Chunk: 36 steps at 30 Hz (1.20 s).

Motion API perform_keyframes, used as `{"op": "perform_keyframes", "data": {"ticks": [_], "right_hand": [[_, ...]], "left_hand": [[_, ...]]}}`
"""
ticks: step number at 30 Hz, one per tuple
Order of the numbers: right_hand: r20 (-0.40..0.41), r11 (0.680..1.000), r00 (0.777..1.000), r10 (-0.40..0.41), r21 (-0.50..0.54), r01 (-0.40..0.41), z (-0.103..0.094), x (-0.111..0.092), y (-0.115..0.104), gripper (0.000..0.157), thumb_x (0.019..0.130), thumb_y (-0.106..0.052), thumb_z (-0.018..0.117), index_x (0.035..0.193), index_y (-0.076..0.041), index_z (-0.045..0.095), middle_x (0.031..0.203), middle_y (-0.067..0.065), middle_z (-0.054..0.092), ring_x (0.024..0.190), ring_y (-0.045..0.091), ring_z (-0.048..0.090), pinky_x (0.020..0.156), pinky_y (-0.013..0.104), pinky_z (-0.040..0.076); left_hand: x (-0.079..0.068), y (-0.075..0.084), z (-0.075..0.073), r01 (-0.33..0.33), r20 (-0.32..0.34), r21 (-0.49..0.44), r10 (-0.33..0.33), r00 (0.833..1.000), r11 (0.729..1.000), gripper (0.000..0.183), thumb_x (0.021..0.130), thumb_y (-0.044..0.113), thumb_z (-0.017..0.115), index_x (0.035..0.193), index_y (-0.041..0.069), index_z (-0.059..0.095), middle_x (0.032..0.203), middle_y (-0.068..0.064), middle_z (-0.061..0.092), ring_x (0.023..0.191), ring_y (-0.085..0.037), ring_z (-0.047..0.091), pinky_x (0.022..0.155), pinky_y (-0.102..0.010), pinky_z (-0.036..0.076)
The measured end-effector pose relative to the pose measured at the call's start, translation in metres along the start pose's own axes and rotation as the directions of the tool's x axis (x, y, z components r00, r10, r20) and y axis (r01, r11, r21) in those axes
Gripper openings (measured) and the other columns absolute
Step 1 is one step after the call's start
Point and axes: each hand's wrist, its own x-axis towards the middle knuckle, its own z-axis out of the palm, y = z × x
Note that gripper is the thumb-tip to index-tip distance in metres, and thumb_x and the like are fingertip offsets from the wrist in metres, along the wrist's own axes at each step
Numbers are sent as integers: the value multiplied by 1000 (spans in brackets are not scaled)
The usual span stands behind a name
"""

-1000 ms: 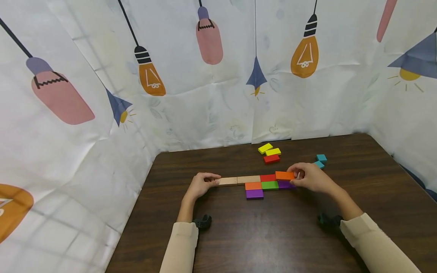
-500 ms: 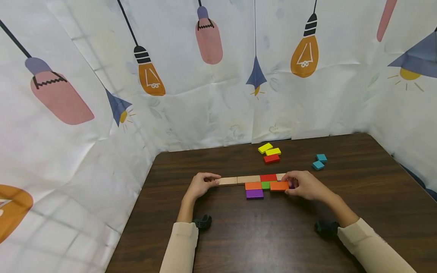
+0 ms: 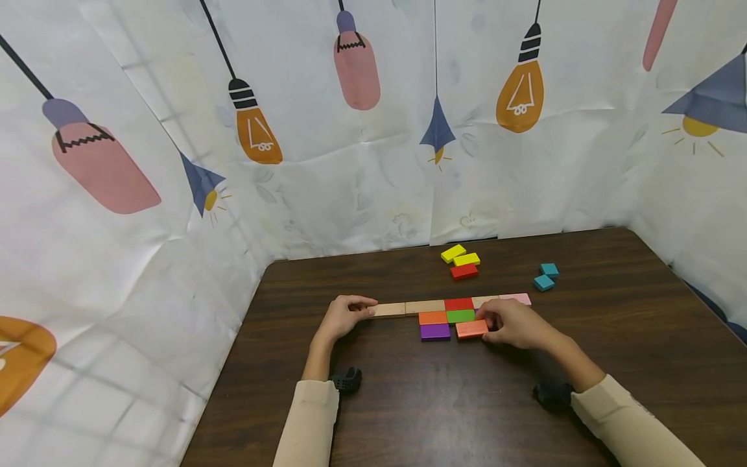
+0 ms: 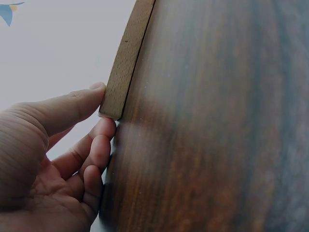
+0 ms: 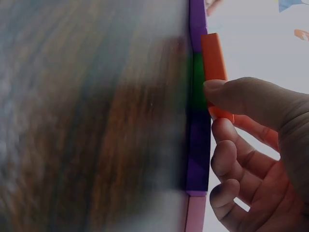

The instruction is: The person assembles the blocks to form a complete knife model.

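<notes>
A row of plain wooden blocks (image 3: 425,307) runs along the table, with a red block (image 3: 458,303) and a pink block (image 3: 516,298) further right. My left hand (image 3: 344,318) pinches the left end of the outermost wooden block (image 4: 123,67) between thumb and fingertips. My right hand (image 3: 516,322) grips an orange block (image 5: 214,58) by its right end, slightly raised in front of the row. Nearer me lie another orange block (image 3: 433,318), a green block (image 3: 461,316) and a purple block (image 3: 435,332). A second purple block (image 5: 199,150) is mostly hidden by my right hand in the head view.
Behind the row lie two yellow blocks (image 3: 467,259) and a loose red block (image 3: 464,272). Two blue blocks (image 3: 544,283) sit at the back right. The dark wooden table (image 3: 443,402) meets a printed curtain (image 3: 385,194) at its far edge.
My right hand has carried the orange block toward me and a little left, from above the row to in front of the green block. The pink block has come into sight. My left hand has stayed put.
</notes>
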Motion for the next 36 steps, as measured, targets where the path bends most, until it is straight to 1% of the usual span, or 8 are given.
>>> {"op": "perform_keyframes", "data": {"ticks": [5,15,21,27,36], "right_hand": [[6,1000,1000,-10,-19,10,2,1,-1,25,84,-18,85,105,-18,72,79,-7,56,73,8,49,63,23,41],[6,1000,1000,-15,-15,15,3,2,-2,24,83,-17,85,102,-18,70,79,-7,55,71,8,48,62,24,41],[14,1000,1000,12,-22,-12,3,3,-3,24,83,-17,85,101,-19,69,78,-6,55,70,8,49,62,24,41],[31,1000,999,9,-23,-8,1,4,-5,25,84,-19,85,101,-18,67,78,-5,55,70,9,49,63,24,41],[63,1000,998,-1,-22,2,-1,7,-8,19,86,-19,83,98,-19,68,77,-8,55,71,8,50,65,24,43]], "left_hand": [[0,0,0,-1,-5,5,1,1000,1000,17,93,22,77,110,23,81,90,0,70,76,-17,59,69,-32,50],[-1,0,0,-8,-5,2,8,1000,1000,18,93,21,77,111,22,81,91,-1,70,77,-17,60,70,-32,50],[-1,1,0,-1,-3,-1,1,1000,1000,18,93,22,77,110,23,81,91,-1,70,77,-17,59,70,-32,50],[0,0,-1,2,-2,-3,-2,1000,1000,18,92,23,78,110,24,81,91,0,70,77,-18,59,70,-32,50],[1,-1,-1,2,1,-3,-2,1000,1000,18,93,23,77,110,24,81,92,-1,69,77,-18,59,70,-32,50]]}}
